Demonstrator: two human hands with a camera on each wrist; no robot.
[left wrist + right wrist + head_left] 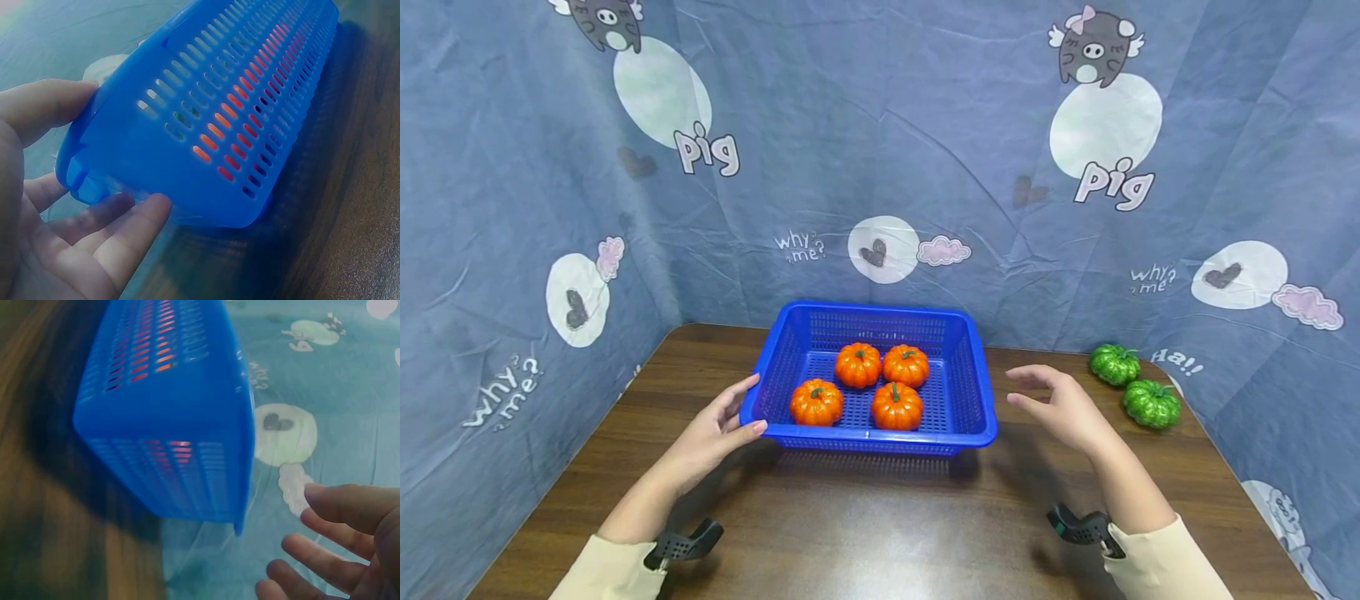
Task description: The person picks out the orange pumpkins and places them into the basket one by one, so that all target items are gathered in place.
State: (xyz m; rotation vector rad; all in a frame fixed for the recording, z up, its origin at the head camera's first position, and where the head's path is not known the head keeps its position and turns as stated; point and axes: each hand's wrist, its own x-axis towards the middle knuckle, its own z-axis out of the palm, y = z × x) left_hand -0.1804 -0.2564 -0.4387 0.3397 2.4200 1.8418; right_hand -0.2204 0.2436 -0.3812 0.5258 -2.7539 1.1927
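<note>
A blue plastic basket (868, 436) with slotted walls holds several small orange pumpkins (897, 406). At its left front corner my left hand (711, 437) grips the rim; in the left wrist view the thumb lies on the rim (119, 94) and the other fingers are around the corner's end. My right hand (1063, 408) hovers to the right of the basket, apart from it, fingers loosely bent and holding nothing. The right wrist view shows a gap between those fingers (325, 556) and the basket wall (181, 406).
Two green pumpkins (1152, 404) lie at the table's right back edge, beyond the right hand. The brown wooden table (865, 525) extends in front of the basket. A blue printed cloth (880, 167) hangs behind and along both sides.
</note>
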